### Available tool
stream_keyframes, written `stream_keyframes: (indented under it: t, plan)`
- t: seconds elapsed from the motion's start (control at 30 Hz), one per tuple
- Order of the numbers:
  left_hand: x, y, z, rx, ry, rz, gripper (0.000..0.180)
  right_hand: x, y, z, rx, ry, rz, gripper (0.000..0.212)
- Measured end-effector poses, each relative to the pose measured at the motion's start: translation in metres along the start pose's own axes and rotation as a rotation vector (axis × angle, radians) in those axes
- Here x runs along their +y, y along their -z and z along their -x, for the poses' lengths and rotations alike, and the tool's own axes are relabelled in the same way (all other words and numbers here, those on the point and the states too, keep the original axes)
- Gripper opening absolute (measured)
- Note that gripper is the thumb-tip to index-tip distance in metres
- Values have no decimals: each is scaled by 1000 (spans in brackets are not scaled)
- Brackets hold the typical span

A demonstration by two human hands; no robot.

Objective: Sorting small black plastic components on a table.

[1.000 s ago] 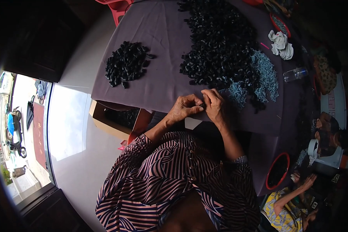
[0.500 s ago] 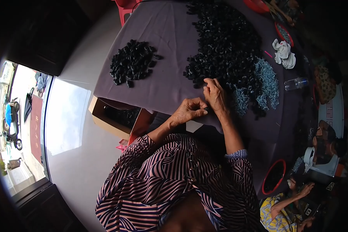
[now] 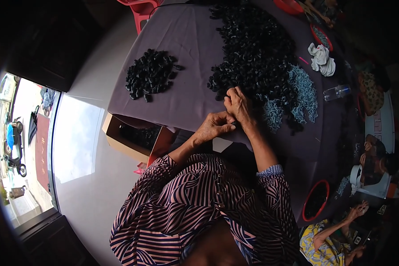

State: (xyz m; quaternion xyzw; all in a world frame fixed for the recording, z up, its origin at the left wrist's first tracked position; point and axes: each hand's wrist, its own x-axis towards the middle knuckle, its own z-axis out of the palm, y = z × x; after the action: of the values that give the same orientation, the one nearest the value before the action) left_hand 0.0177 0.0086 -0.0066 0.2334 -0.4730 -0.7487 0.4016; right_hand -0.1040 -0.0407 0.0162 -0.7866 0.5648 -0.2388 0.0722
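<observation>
At the near edge of the cloth-covered table (image 3: 195, 80), my left hand (image 3: 213, 128) pinches a small black piece (image 3: 233, 124) between thumb and forefinger. My right hand (image 3: 238, 106) is right beside it, its fingers curled and pressed together; whatever they hold is too small to tell. Just beyond my hands spreads a large heap of small black ribbed pieces (image 3: 257, 53). A heap of thin blue-grey screw-like pieces (image 3: 303, 93) lies against its right side. Farther left is a smaller pile of the black ribbed pieces (image 3: 150, 73).
Below the table's left edge stands an open cardboard box (image 3: 124, 148) with black pieces inside. To the right are a crumpled white cloth (image 3: 322, 60), a clear bottle (image 3: 337, 93) and a red-rimmed basin (image 3: 316, 201). Another person's arm (image 3: 341, 226) shows at lower right.
My right hand has shifted slightly left, closer over my left hand, which keeps its pinch on the black piece. The person at lower right has raised a hand.
</observation>
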Motion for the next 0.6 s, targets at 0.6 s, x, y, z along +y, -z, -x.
stream_keyframes:
  t: [0.6]
  plan:
    - [14,1,7,46,38,-90,9,-13,37,56,139,-349,-973,14]
